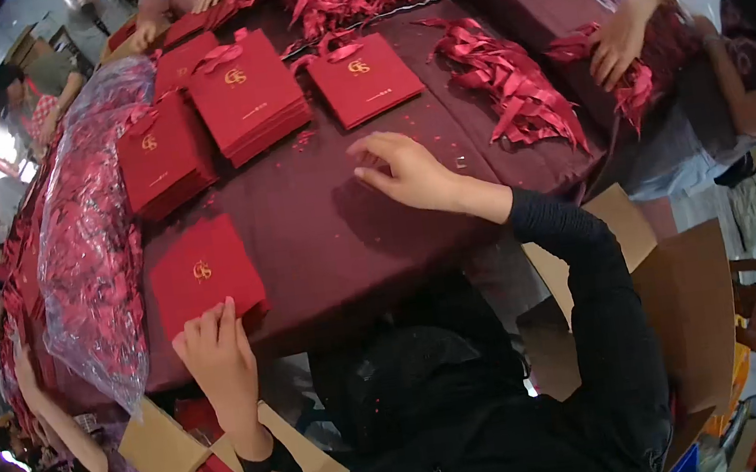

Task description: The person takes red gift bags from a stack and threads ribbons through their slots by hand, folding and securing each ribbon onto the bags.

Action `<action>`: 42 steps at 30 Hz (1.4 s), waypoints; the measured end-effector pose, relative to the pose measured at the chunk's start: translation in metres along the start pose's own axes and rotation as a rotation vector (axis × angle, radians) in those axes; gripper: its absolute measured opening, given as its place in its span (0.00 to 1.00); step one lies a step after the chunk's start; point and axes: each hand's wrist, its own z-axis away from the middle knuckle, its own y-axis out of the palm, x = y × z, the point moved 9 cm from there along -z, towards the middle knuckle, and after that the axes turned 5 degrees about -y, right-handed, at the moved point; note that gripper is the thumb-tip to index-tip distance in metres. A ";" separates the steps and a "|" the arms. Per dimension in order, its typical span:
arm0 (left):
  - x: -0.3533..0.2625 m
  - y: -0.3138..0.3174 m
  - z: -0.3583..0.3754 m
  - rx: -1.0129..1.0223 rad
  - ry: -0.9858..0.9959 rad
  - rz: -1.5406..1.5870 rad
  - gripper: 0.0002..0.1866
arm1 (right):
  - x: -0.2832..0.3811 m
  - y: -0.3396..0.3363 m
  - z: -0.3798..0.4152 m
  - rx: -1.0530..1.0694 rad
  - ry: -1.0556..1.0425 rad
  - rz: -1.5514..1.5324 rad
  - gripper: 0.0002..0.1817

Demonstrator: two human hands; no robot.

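Red beneath the left hand [214, 348], whose grip I cannot tell, a bag [202, 267] lies flat, seemingly steadied; right of that bag hovers the empty right hand [403, 172], fingers parted, with stacks [249, 96] beyond the bag, likely piled to save room.

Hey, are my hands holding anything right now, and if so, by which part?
Your left hand touches the near edge of the closest red bag; whether it grips can't be told. Your right hand appears empty.
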 end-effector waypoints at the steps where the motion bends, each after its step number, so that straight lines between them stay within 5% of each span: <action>1: -0.015 -0.001 -0.004 -0.004 0.025 0.019 0.13 | 0.003 -0.008 0.006 0.007 -0.013 0.020 0.14; 4: -0.088 -0.019 -0.007 -0.179 0.254 -0.070 0.12 | -0.006 -0.063 0.022 -0.077 0.013 0.208 0.10; 8: -0.174 0.030 -0.006 -0.003 0.420 0.171 0.16 | -0.053 -0.143 0.009 -0.127 0.006 0.875 0.08; 14: -0.187 0.066 -0.044 0.024 0.183 0.268 0.27 | -0.146 -0.138 -0.015 0.186 0.046 1.246 0.10; 15: -0.170 0.063 -0.052 -0.056 0.092 0.187 0.31 | -0.147 -0.147 -0.022 0.122 0.113 1.142 0.08; 19: -0.119 0.104 -0.061 -0.009 -0.162 0.104 0.40 | -0.118 -0.260 -0.037 -0.956 -0.053 0.029 0.05; 22: -0.117 0.105 -0.066 0.034 -0.135 0.134 0.41 | -0.074 -0.316 -0.048 -1.197 -0.244 -0.161 0.10; 26: -0.109 0.111 -0.078 0.183 -0.206 0.250 0.39 | -0.007 -0.337 -0.064 -1.098 -0.303 -0.219 0.11; 33: -0.109 0.112 -0.077 0.139 -0.177 0.361 0.41 | 0.108 -0.285 -0.050 -0.691 -0.171 -0.230 0.11; 37: -0.108 0.108 -0.080 0.145 -0.231 0.412 0.40 | 0.142 -0.203 -0.018 -0.335 0.083 -0.270 0.11; 42: -0.105 0.116 -0.078 0.206 -0.294 0.485 0.37 | 0.067 -0.035 0.047 0.142 0.498 -0.598 0.07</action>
